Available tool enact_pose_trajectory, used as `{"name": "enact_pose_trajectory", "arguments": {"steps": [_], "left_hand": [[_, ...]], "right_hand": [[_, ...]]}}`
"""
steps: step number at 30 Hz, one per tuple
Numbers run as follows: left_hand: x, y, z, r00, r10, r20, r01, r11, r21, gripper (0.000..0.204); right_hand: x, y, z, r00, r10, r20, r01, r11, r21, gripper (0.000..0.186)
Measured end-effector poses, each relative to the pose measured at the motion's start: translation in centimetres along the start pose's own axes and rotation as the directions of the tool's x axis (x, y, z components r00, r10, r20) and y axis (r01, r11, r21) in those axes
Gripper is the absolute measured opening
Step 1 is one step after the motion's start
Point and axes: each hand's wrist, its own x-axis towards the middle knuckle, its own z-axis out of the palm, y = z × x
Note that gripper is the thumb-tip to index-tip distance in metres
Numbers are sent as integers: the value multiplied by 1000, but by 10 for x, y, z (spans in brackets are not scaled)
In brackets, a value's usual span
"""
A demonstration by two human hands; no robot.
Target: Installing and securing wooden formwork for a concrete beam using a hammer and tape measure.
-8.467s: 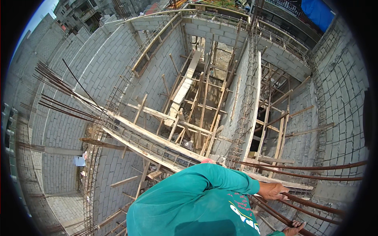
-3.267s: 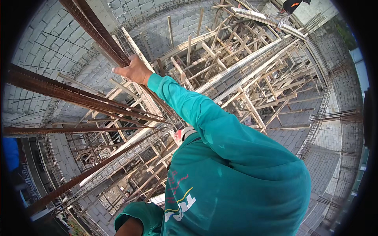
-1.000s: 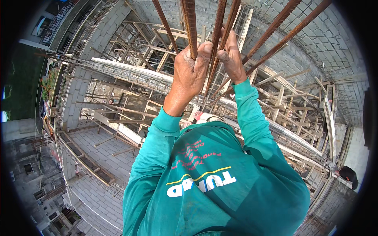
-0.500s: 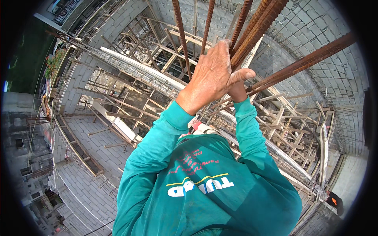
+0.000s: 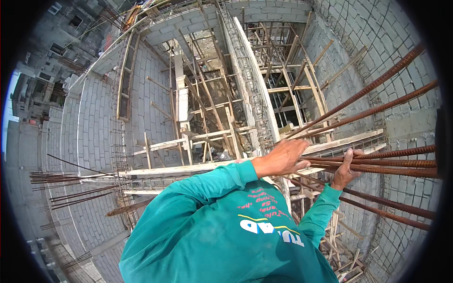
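Observation:
Several rusty steel rebars (image 5: 401,163) run together from the right side toward the middle of the view. Around this bundle my right hand (image 5: 344,174) is closed, its thumb upright against the bars and its fingers partly hidden behind them. Further left, at the end of the visible bundle, my left hand (image 5: 282,156) has its fingers over the bars and its thumb below; its grip is partly hidden. More single rebars, an upper one (image 5: 373,89) and a lower one (image 5: 387,203), fan out on either side of the bundle. Both arms wear green sleeves.
Far below lie timber props and braces (image 5: 207,134) between grey block walls (image 5: 101,111). A long beam cage of rebar (image 5: 247,89) with a pale board (image 5: 255,70) crosses the pit. Cut rebar ends (image 5: 56,178) stick out at left. A block wall with mesh (image 5: 377,52) rises at right.
My view has swung round, so the rebars now point right instead of up. My hands have moved apart along the bars, the right one now wrapped round the bundle.

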Motion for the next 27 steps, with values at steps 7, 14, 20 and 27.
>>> {"name": "enact_pose_trajectory", "arguments": {"steps": [7,14,20,27], "left_hand": [[-322,-260,51,481,-826,-294,873,482,76,30],[-540,-243,138,-555,-829,-72,792,-501,-349,34],[-440,-227,188,-143,-884,446,876,-323,-359,65],[-408,-233,205,-261,-940,219,811,-337,-478,56]], "right_hand": [[6,9,7,996,-49,69,47,998,31,10],[12,28,12,999,38,-1,-38,999,-33,12],[-27,-57,7,969,-141,204,139,990,23,14],[48,36,-40,973,-14,230,23,999,-35,12]]}}
